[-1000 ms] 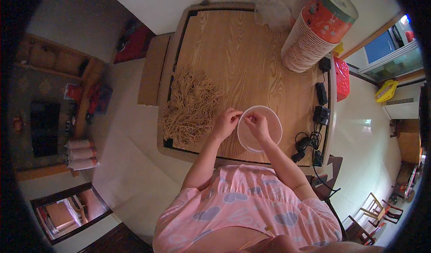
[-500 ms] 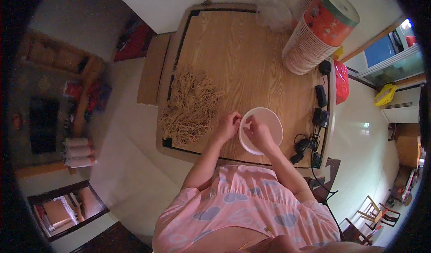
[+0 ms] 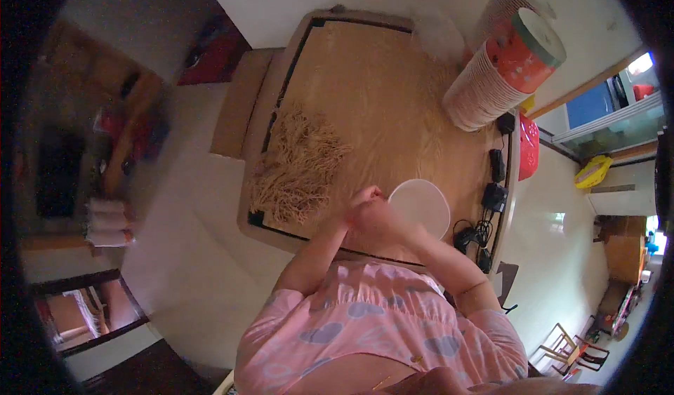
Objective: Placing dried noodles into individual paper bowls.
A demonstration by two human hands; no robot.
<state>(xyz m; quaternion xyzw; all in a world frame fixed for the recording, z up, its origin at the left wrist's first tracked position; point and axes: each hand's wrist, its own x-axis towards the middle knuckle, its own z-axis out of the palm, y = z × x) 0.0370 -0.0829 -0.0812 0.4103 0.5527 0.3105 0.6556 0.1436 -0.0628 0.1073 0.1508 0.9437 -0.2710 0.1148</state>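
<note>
A white round paper bowl (image 3: 428, 202) stands near the table's front edge, its mouth facing up. Just left of its rim my two hands meet. My left hand (image 3: 365, 198) has its fingers curled together, and whatever they pinch is hidden or too small to name. My right hand (image 3: 386, 221) lies across the left one and is smeared by motion, so its fingers do not show clearly. Left of both hands spreads a tangled heap of thin brown, root-like strands (image 3: 302, 167) on the wood-grain table (image 3: 379, 86).
Tall nested stacks of paper bowls (image 3: 484, 90), one with a red and green outer bowl (image 3: 530, 51), lean at the back right. Black power adapters (image 3: 495, 197) and cables (image 3: 472, 235) line the right edge. A clear plastic bag (image 3: 439, 37) lies at the back.
My right hand has come out of the bowl and moved left to meet my left hand. The view has shifted slightly.
</note>
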